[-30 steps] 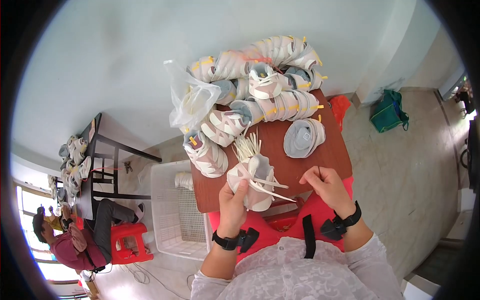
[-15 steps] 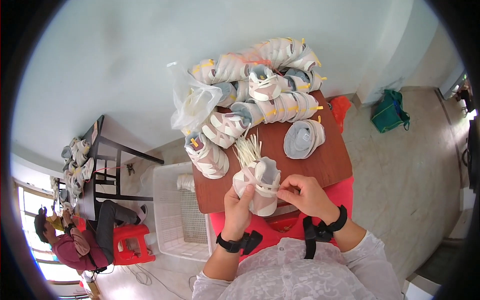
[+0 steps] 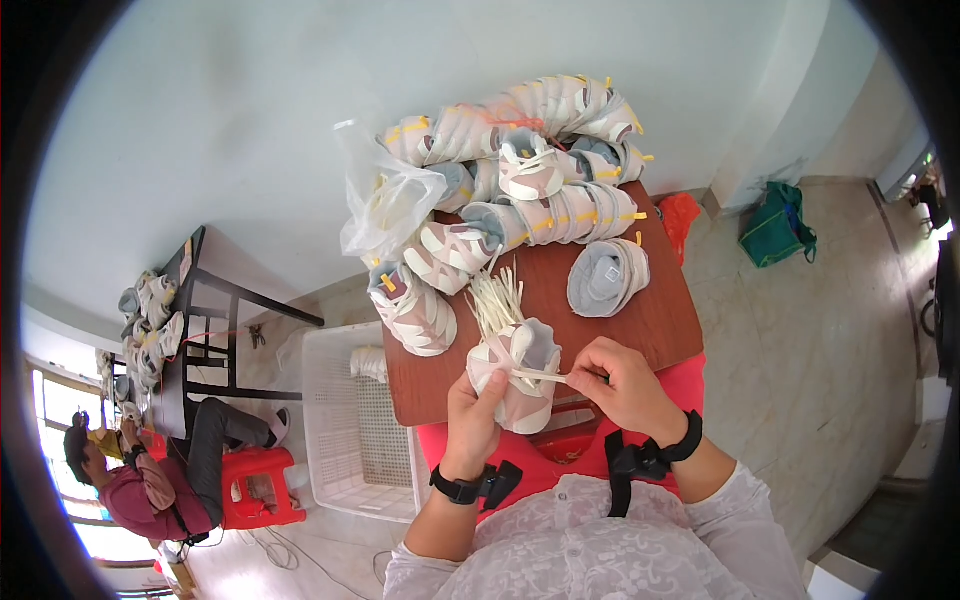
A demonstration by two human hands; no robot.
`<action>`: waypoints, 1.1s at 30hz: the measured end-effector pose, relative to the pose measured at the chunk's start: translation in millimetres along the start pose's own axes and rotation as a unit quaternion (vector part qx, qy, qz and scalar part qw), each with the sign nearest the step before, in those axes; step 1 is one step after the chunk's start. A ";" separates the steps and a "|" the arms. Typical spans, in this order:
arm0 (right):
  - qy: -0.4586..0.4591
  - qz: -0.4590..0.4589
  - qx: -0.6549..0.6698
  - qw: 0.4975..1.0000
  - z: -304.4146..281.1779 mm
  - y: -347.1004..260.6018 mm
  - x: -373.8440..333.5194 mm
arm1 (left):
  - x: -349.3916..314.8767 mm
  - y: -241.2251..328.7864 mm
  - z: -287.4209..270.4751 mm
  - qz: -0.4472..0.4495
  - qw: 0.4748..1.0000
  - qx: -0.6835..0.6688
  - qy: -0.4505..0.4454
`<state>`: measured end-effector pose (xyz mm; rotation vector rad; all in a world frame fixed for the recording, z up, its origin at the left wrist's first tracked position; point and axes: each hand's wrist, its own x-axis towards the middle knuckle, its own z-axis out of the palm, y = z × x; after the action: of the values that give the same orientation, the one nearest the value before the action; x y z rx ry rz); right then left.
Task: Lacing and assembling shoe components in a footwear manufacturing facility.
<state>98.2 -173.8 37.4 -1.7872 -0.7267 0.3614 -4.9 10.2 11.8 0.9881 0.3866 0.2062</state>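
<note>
At the near edge of the brown table, my left hand (image 3: 474, 415) is closed round the left side of a pink and white shoe upper (image 3: 522, 400), its thumb on the front. To the right, my right hand (image 3: 618, 383) pinches a cream shoelace (image 3: 540, 376) that runs taut from the upper. Just behind the upper lies a bundle of loose cream laces (image 3: 496, 300). A nested stack of uppers (image 3: 418, 312) stands left of the bundle. Further right, another upper (image 3: 606, 279) sits with its grey lining facing up.
Rows of nested uppers (image 3: 560, 215) and a clear plastic bag (image 3: 390, 200) fill the table's far side. A white plastic crate (image 3: 330, 440) stands at its left. Further left, a co-worker (image 3: 165, 495) sits by a dark table (image 3: 180, 370). A green bag (image 3: 775, 225) rests on the floor at right.
My right hand has moved a little to the right, away from the upper, drawing the lace out straight. My left hand keeps its hold on the upper.
</note>
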 end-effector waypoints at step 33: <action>-0.090 0.140 0.224 0.960 -5.3 -1.6 -17.3 | -10.9 -19.6 0.4 0.003 0.994 -0.094 -0.053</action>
<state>87.5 -188.5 38.8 -1.4327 -0.4659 0.8194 -14.7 -4.4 -2.1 0.8103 0.2617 0.1916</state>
